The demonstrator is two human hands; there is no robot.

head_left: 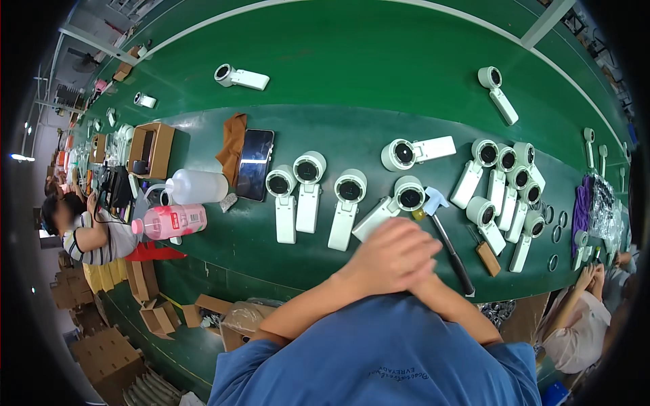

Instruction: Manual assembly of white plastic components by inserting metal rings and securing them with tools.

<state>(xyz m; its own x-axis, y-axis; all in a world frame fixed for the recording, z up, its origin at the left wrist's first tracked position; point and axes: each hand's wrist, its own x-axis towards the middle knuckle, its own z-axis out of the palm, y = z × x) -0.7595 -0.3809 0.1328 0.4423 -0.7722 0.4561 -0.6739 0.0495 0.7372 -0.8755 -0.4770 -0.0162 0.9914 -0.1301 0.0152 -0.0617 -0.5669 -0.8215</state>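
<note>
At the near edge of the table, my left hand (384, 256) and my right hand (425, 268) are clasped together. Their fingers are closed, and anything between the palms is hidden. Just beyond them lies a white handheld fan (376, 218), its round head pointing away and its handle end close to my left hand. A hammer (448, 237) with a light-blue head and black grip lies right of my hands. Beside its head, a small yellow piece (419, 214) shows partly. Another white handheld fan (343, 223) lies to the left.
More fans (497, 179) cluster at right, near dark rings (556, 233) and a wooden-handled tool (487, 258). At left are a phone (255, 166), brown cloth (232, 145), a white bottle (198, 186), a pink bottle (172, 222) and a cardboard box (162, 152). People sit on both sides.
</note>
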